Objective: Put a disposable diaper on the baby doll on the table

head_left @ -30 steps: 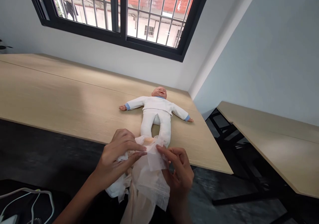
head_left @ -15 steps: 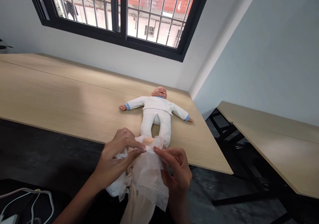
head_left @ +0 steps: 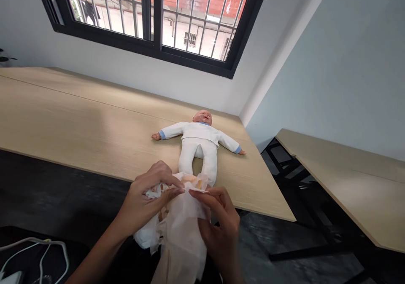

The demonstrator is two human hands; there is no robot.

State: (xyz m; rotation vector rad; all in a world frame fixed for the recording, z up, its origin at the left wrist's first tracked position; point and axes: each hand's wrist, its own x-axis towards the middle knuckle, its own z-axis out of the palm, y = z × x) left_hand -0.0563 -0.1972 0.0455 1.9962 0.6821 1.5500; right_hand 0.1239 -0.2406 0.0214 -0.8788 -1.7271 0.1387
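A baby doll (head_left: pixel 199 143) in a white suit with blue cuffs lies on its back on the light wooden table (head_left: pixel 79 119), arms spread, head toward the window. Just in front of the doll's feet I hold a crumpled white diaper (head_left: pixel 182 229) with tan patches, below the table's near edge. My left hand (head_left: pixel 147 204) is closed on its upper left part, thumb and fingers pinching the fabric. My right hand (head_left: pixel 220 229) is closed on its upper right fold, fingertips meeting those of the left.
A black-framed barred window (head_left: pixel 152 18) fills the wall behind the table. A second wooden table (head_left: pixel 348 178) stands at the right, with a dark floor gap between. White cables (head_left: pixel 34 250) lie at the lower left.
My right hand has slid left and slightly down, gathering the diaper's right flap inward so the sheet looks narrower. My left hand has barely moved. The doll is unmoved.
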